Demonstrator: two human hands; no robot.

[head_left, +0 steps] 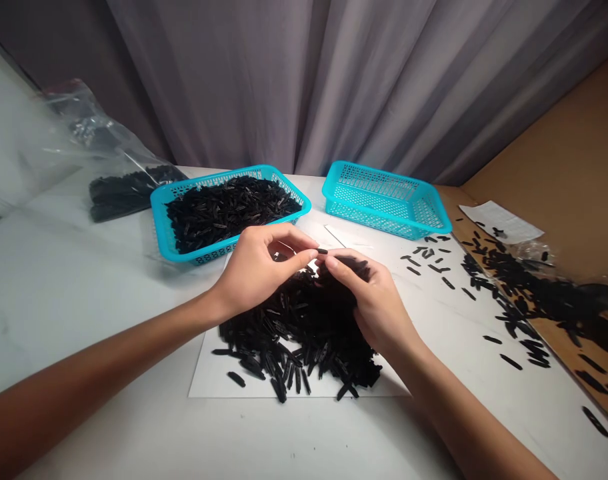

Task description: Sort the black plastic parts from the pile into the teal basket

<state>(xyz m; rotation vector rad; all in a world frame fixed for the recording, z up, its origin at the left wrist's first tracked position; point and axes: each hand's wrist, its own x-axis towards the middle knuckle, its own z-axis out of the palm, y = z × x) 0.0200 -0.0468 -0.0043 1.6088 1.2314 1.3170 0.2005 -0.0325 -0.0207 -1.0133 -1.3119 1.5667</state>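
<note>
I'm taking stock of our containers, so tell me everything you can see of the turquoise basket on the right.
The turquoise plastic basket is rectangular, with flared walls perforated by small holes and a thicker rim. It sits flat on the white table, slightly askew, nothing visible inside. Only the table touches it; small black pieces lie near its front corner.

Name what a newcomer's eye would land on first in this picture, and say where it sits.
A heap of small black pieces fills the centre, on a white sheet, with the left hand pinching one piece above it beside the right hand. Behind stand two turquoise baskets: the left basket piled with black pieces, the right basket showing its perforated sides.
</note>
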